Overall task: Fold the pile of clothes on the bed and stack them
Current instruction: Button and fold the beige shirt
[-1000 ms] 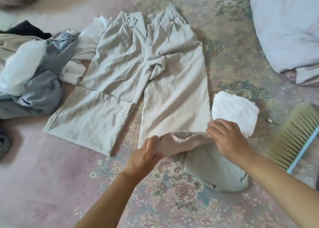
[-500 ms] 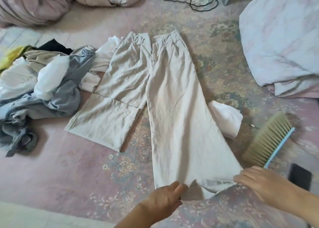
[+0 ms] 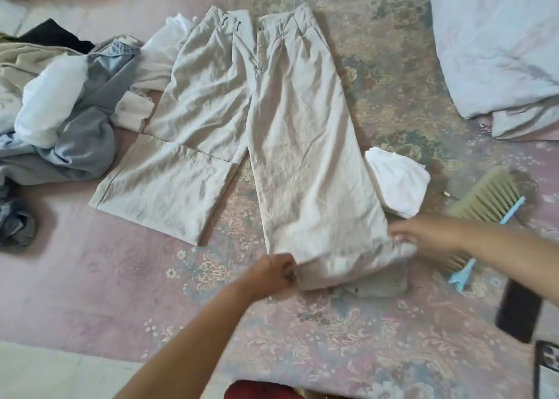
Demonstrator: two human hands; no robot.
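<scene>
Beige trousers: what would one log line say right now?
beige trousers flat on bed | left hand grips hem | right hand on hem | fold pending

Bristle brush [image 3: 484, 205] with blue handle at right; black rectangular object [image 3: 518, 312] just below it; floral bedspread [image 3: 378, 332] beneath.

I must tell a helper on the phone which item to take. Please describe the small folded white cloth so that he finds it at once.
Start from the beige trousers spread out in the middle of the floral bedcover. Follow the longer leg to its right edge, and the small folded white cloth lies right against it, with the brush on its other side. Unlike the loose white pieces in the pile on the left, it is a neat compact square.
</scene>
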